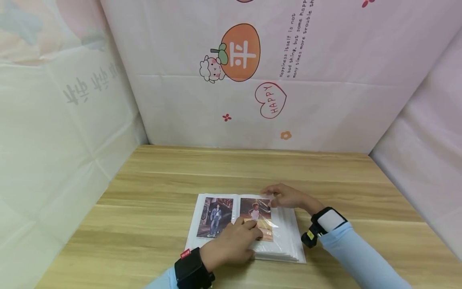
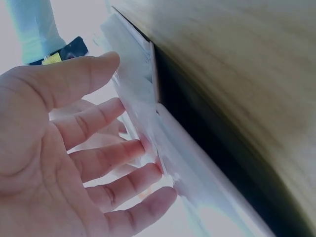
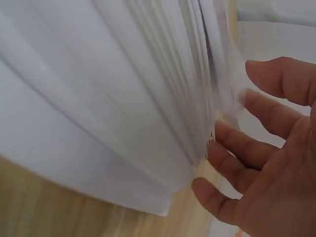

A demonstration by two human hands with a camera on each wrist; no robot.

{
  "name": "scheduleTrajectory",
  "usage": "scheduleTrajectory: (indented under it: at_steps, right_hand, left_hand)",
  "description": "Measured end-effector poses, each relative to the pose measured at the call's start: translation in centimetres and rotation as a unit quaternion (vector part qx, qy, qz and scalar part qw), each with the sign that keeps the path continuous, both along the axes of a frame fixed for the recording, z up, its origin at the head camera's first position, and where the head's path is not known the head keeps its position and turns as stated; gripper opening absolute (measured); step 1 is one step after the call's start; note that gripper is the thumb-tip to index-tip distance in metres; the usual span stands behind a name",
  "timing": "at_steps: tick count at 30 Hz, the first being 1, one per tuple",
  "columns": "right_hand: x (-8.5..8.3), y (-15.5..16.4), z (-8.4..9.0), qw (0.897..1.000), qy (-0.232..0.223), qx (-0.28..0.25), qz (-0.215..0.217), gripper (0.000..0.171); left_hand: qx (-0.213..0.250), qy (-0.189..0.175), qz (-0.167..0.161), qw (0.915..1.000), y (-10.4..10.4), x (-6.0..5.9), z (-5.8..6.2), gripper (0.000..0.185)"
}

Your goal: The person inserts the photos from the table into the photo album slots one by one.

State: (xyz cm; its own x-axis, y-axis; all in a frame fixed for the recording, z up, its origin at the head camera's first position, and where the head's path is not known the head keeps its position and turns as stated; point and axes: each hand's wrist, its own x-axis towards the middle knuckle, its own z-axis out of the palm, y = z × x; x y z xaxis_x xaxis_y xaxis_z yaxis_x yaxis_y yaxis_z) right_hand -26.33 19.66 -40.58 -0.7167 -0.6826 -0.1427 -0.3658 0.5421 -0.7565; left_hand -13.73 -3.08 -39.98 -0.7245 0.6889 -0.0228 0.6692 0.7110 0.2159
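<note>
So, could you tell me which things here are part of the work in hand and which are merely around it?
In the work:
- photo album, lying open
- right-page photo, under the left hand
- right hand, at the page's top edge

Merely around:
- left-page photo
- wooden table
- printed backdrop

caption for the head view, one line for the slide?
Left hand presses a photo in an open album while right hand touches the page's far edge on a wooden table.

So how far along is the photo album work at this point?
Done: the album lies open on the table, with a photo on the left page. In hand: the left hand presses the right-page photo; the right hand touches the page's top edge. Left: a thick stack of pages beneath.
</note>
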Motion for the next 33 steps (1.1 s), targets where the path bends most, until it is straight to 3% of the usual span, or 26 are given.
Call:
scheduleTrajectory:
  at_steps: [8,13,16,23,33]
  right_hand:
    - [2.4,2.5,0.1,0.995,0.091,0.025,-0.012,0.063]
    - [4.0,3.9,-0.2,0.986,0.162,0.044,-0.023,0.068]
    - [5.3,4.5,-0.5,0.984,0.167,0.050,-0.032,0.071]
    - [7.6,5.0,-1.2,0.989,0.125,0.069,-0.025,0.079]
    - [8.2,4.8,-1.4,0.985,0.135,0.099,-0.032,0.078]
  left_hand:
    - [0.010,0.003,-0.009,0.9999,-0.3,0.1,-0.6,0.042]
    - [0.007,0.006,-0.009,0.9999,-0.3,0.1,-0.7,0.039]
    - [0.000,0.007,-0.004,1.0000,-0.3,0.1,-0.6,0.038]
    - [-0.008,0.013,-0.003,0.9999,-0.3,0.0,-0.5,0.036]
    - [-0.005,0.019,-0.004,0.9998,-0.2,0.2,-0.7,0.040]
